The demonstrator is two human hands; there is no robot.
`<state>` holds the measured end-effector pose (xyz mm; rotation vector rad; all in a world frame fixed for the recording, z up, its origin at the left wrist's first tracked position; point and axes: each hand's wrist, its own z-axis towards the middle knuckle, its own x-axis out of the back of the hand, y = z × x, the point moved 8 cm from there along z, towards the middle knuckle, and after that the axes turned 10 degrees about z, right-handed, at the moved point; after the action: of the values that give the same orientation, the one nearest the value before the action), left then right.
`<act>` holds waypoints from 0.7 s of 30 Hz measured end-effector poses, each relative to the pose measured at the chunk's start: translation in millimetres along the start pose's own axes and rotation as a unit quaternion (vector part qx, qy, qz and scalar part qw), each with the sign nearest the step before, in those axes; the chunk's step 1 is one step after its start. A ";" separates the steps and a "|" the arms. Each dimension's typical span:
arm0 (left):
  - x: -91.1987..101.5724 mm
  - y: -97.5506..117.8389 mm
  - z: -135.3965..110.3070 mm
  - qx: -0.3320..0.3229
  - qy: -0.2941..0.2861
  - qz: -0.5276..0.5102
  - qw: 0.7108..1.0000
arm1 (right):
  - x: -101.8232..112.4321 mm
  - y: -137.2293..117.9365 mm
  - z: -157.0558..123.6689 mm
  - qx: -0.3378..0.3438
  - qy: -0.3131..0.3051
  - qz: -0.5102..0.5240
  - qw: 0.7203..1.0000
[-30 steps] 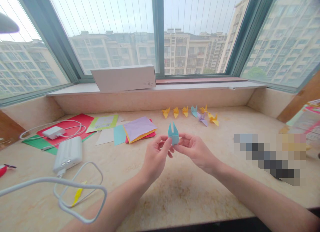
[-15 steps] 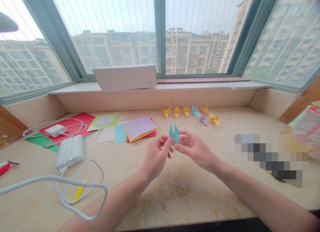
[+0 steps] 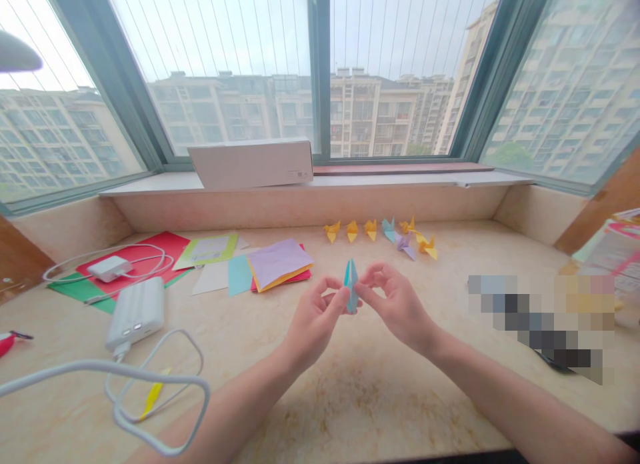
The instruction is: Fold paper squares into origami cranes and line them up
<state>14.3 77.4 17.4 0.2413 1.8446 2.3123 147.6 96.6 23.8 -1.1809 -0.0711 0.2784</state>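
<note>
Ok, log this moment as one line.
left hand: holding folded blue paper; right hand: touching it; beyond hands: paper birds; left side: paper sheets, power bank

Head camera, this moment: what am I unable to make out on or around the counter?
All in the head view:
- Blue folded paper: fingers of the left hand and right hand hide part of it.
- Dark object at right: mosaic blocks cover most of it.
- Red object: cut off by the left edge.
- White box: print too small to read.

No legible lettering or numbers
</note>
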 end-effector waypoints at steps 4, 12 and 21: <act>-1.1 -5.2 1.5 0.002 -0.008 -0.013 1.000 | -2.0 -3.9 0.8 0.039 -0.013 -0.088 0.995; 6.0 -7.9 2.2 -0.010 0.018 0.094 0.995 | -0.4 -14.1 0.2 0.028 -0.010 -0.103 0.994; 4.3 -9.4 0.5 -0.002 0.009 0.122 0.993 | 7.0 -12.5 3.6 0.028 0.007 -0.084 0.996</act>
<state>10.5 81.0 8.3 0.4720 1.9130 2.4819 155.9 97.2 36.0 -1.1133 -0.1486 0.1220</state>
